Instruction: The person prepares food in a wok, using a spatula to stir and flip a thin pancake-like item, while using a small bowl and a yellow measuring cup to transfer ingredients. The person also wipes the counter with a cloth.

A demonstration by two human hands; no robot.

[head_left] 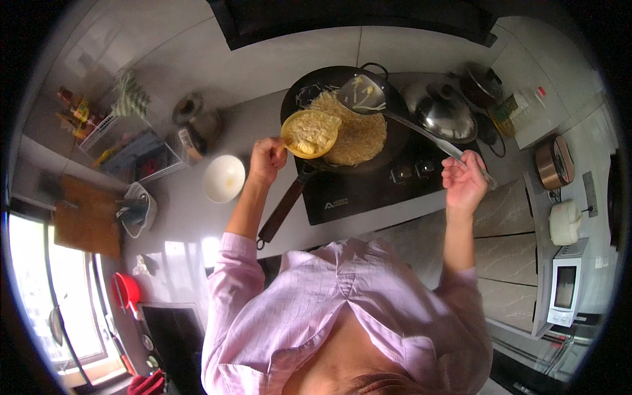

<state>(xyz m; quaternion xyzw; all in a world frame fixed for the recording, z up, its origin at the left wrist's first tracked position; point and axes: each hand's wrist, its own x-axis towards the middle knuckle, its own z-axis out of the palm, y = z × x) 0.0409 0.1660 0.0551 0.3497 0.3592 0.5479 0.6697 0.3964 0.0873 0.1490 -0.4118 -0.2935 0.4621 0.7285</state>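
Observation:
My left hand (267,159) grips the handle of a small yellow bowl (311,133), which holds pale yellow, chunky food. Below that bowl lies a dark wok (291,94) on the black gas cooktop (355,197), its wooden handle (281,212) pointing toward me. Noodle-like light brown strands (363,138) cover much of the wok's bottom; the yellow bowl hides part of them. In my right hand (464,180) is the long handle of a metal ladle or spatula (363,94). Its broad head is over the far right of the wok, with yellow bits and pale strands on it.
A white bowl (224,178) stands left of the wok. A domed metal lid (447,116), a dark pot (481,86) and an oil bottle (508,113) are at the right. The range hood (355,17) overhangs the back. A wire rack (168,163) and a cutting board (86,215) are leftward.

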